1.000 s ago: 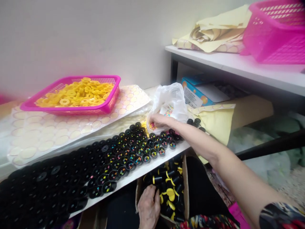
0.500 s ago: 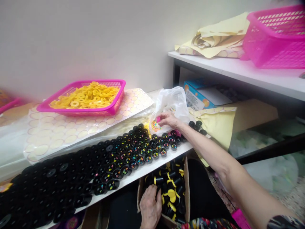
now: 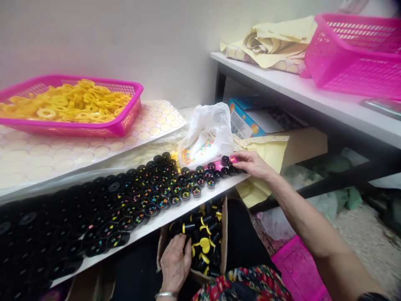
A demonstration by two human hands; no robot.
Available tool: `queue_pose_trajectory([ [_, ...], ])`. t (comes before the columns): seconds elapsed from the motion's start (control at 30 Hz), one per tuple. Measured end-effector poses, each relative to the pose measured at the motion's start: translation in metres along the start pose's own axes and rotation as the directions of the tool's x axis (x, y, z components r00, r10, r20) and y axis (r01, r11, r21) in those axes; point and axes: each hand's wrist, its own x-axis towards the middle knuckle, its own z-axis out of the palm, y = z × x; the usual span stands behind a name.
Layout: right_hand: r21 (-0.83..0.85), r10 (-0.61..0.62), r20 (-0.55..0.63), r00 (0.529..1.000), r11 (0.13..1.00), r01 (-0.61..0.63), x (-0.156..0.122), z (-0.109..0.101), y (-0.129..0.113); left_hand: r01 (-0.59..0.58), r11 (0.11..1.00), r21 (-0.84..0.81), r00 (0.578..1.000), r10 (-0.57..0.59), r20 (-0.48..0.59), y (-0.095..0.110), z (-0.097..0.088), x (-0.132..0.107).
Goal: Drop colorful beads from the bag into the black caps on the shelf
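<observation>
At the right end of the row of black cups (image 3: 163,202), my right hand (image 3: 252,163) pinches a small pink cup (image 3: 232,159) holding bright beads. It is right beside the last black cups, its lower part partly hidden by fingers. Many of the black cups contain a few coloured beads. A white plastic bag (image 3: 210,138) with loose coloured beads lies open behind the row. My left hand (image 3: 176,258), wearing a bracelet, rests with thumb apart at the left side of a cardboard box (image 3: 223,234) of black pieces with yellow caps (image 3: 205,244).
A pink basket of yellow rings (image 3: 84,102) sits on circle-patterned sheets (image 3: 150,121) at the back left. To the right, a white shelf (image 3: 282,85) carries folded paper (image 3: 272,42) and a pink basket (image 3: 351,62). Beneath it are a blue box (image 3: 246,121) and yellow paper (image 3: 269,167).
My right hand has moved right with the pink cup, from the bag's opening to the black cups at the row's end. My left hand stays at the box; the view has shifted right.
</observation>
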Motion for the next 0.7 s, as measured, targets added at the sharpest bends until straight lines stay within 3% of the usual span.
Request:
queue_pose_trajectory([
  [0.23,-0.374,-0.138,0.047,0.989,0.916,0.145,-0.010,0.008,0.013,-0.012,1.000,0.024,1.000,0.013,-0.008,0.000,0.000,0.001],
  [0.33,-0.632,-0.179,0.118,0.977,0.745,0.213,-0.010,0.011,0.010,-0.014,0.999,0.032,1.000,0.015,-0.016,0.002,-0.001,0.002],
  [0.43,-0.823,-0.124,0.175,0.977,0.527,0.214,-0.010,0.015,0.001,-0.009,0.999,0.031,1.000,0.009,-0.004,0.003,-0.003,0.003],
  [0.57,-0.926,-0.068,0.222,0.973,0.298,0.233,-0.010,0.020,-0.008,-0.006,1.000,0.016,1.000,0.006,0.014,0.004,-0.003,0.004],
  [0.7,-0.948,-0.050,0.271,0.961,0.162,0.275,-0.008,0.025,-0.014,-0.001,1.000,0.009,1.000,0.001,0.015,0.004,-0.003,0.004],
])
